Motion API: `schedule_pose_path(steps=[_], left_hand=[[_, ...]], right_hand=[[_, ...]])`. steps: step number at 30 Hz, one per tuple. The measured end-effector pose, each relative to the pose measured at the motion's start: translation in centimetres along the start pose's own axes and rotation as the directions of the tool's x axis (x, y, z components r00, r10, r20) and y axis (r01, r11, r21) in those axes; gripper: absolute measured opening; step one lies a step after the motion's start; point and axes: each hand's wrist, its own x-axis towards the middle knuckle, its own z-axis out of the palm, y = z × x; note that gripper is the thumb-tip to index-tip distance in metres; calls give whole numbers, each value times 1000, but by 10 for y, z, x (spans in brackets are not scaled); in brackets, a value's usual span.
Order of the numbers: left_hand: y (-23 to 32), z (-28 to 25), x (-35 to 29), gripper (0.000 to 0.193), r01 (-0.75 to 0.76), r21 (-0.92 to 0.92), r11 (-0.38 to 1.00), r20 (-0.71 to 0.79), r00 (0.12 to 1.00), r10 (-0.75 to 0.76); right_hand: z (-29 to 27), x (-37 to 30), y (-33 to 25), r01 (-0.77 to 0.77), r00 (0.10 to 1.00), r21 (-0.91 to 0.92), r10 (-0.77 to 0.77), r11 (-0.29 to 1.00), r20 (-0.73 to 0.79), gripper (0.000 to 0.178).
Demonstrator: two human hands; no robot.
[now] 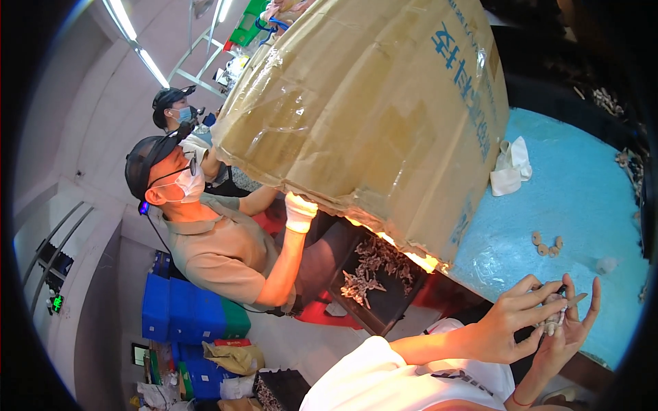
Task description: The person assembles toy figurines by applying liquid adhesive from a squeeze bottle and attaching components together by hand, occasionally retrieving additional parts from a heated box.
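Cardboard [370, 123] partly hiding co-worker [223, 246], cloth [507, 175] on blue table [582, 185], left hand [506, 322] and right hand [566, 335] pinching pale piece [552, 322]

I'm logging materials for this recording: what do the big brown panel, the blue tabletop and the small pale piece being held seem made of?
Brown panel: cardboard, matte, with a ragged lower edge and shiny strips that look like clear tape. Blue tabletop: probably plastic-covered, smooth, given its even colour and glints. Pale piece: unclear, perhaps wood or plastic; it is small and partly covered.
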Motion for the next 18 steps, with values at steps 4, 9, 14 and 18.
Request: schedule_pose_path(steps=[4,9,14,18], left_hand=[[-3,0,-1,54,0,3,1000,-3,1000,0],[-3,0,-2,55,-12,8,1000,-13,1000,12],[2,5,-1,55,-6,-15,1000,-7,1000,6],[8,2,2,51,0,-39,999,1,1000,0]], right_hand=[[0,1,2,6,1000,-14,-6,1000,13,94],[-6,0,5,-14,999,-57,17,998,47,88],[-7,-3,-1,52,998,-7,-52,999,23,93],[-2,-6,-6,6,1000,-7,-6,1000,-18,95]])
